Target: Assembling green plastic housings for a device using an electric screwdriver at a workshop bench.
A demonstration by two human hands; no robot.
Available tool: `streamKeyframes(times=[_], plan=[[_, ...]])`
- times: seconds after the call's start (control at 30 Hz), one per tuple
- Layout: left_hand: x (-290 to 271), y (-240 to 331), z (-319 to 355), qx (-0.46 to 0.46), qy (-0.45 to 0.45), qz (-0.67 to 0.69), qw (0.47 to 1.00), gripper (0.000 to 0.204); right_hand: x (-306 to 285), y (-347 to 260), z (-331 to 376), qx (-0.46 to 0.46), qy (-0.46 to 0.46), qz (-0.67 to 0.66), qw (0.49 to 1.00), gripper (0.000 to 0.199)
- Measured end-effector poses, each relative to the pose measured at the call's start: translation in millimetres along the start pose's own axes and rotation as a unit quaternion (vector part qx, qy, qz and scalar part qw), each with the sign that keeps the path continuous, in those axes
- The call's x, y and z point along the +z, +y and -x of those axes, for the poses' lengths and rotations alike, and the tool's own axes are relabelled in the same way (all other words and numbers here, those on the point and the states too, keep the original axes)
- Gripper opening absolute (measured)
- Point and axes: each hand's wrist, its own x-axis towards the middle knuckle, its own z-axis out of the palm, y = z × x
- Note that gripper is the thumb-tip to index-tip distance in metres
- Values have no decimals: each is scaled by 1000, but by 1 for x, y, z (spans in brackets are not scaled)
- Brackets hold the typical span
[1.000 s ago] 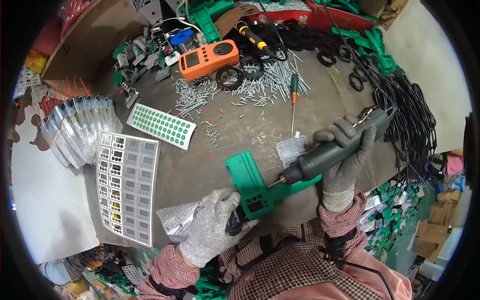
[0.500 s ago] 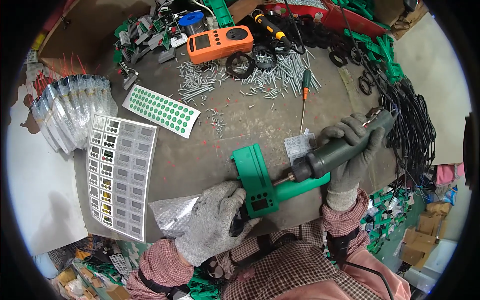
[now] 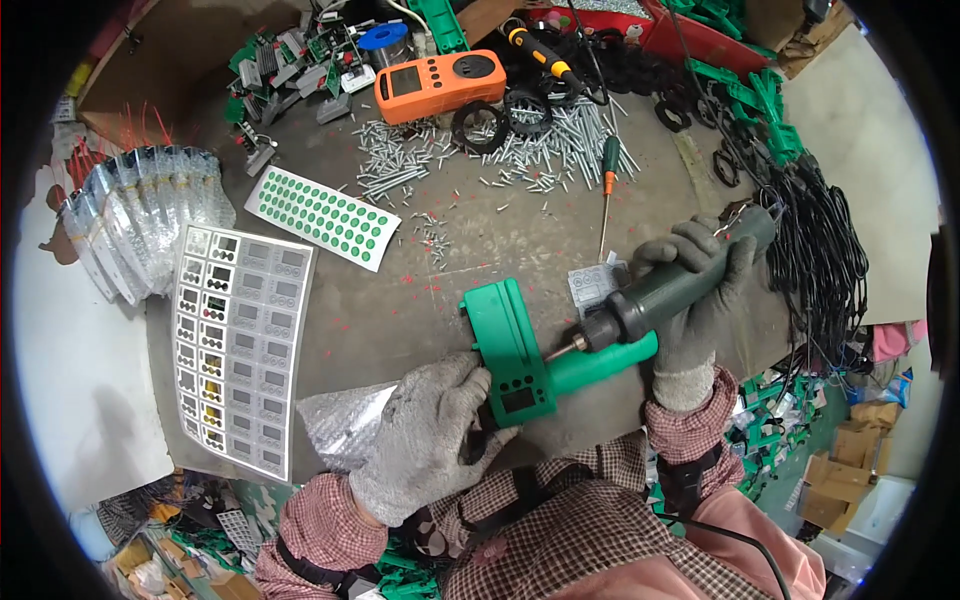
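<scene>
My left hand [image 3: 420,435], in a grey glove, grips the lower left end of a green plastic device housing [image 3: 503,325] with a small dark screen and round buttons. A green handle [image 3: 600,364] sticks out from the housing to the right. Wrapped in the fingers of my gloved right hand [image 3: 700,325] is a dark electric screwdriver [image 3: 668,296], slanting down to the left. Its bit reaches the housing's edge by the handle; whether a screw sits at the tip I cannot tell. Beyond the tool lies a grey printed label piece [image 3: 592,285].
Loose screws [image 3: 570,150] are heaped at the back, near an orange meter [image 3: 440,87] and black rings [image 3: 480,128]. A hand screwdriver [image 3: 609,185] lies beyond my right hand. Sticker sheets [image 3: 245,350] and bubble-wrapped parts [image 3: 150,215] are at left, black cables [image 3: 825,255] at right.
The electric screwdriver and my right hand have shifted slightly left and upward in view. The green housing has moved up a little, still in my left hand.
</scene>
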Motion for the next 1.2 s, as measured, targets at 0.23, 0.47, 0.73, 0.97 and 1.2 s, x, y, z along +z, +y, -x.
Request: streamKeyframes(times=[0.23,0.47,0.73,0.97,1.2], plan=[[0,8,0,-41,10,-26,999,66,1,-11,35,-129,-81,26,988,34],[8,0,5,41,69,-24,996,73,-5,-10,49,-139,-76,50,986,34],[7,1,5,31,58,-44,997,72,-5,-4,49,-136,-66,37,988,37],[4,5,4,1,47,-32,998,66,-3,-5,48,-138,-81,41,986,36],[3,8,1,-22,3,-61,998,68,-3,0,48,-133,-43,19,990,39]])
